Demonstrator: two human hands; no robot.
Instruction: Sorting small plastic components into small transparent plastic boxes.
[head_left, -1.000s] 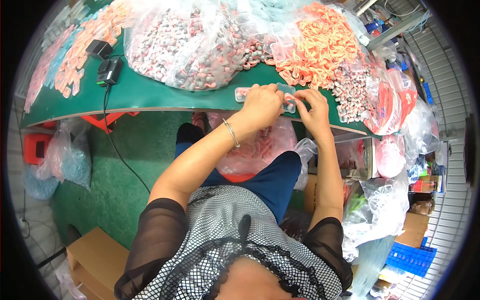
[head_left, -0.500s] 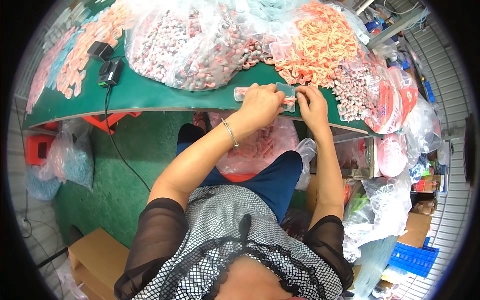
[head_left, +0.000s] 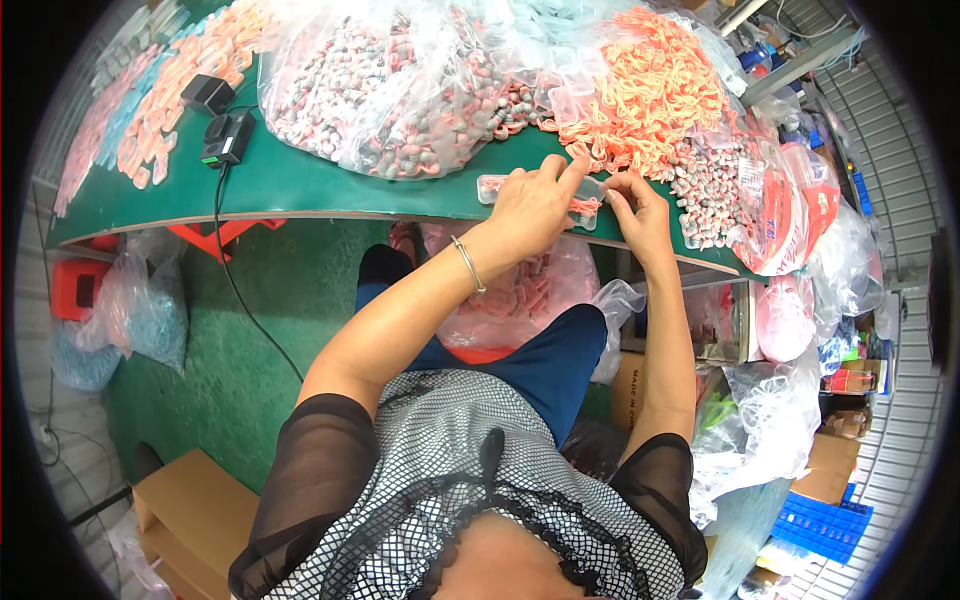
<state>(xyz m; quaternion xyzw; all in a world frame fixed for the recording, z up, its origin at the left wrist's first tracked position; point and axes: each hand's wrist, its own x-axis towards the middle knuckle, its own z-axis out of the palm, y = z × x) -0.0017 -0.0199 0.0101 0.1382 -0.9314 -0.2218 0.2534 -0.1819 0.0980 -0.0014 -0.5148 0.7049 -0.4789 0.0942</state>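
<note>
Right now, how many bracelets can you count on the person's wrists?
1: a silver bangle around the left wrist, below the left hand that covers part of the clear plastic case. None shows at the right hand's wrist, though its underside is hidden.

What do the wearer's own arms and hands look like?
Sheer black sleeves end around the elbows, leaving both forearms uncovered. The left hand and right hand are ungloved. A thin silver-toned bangle circles the left wrist.
</note>
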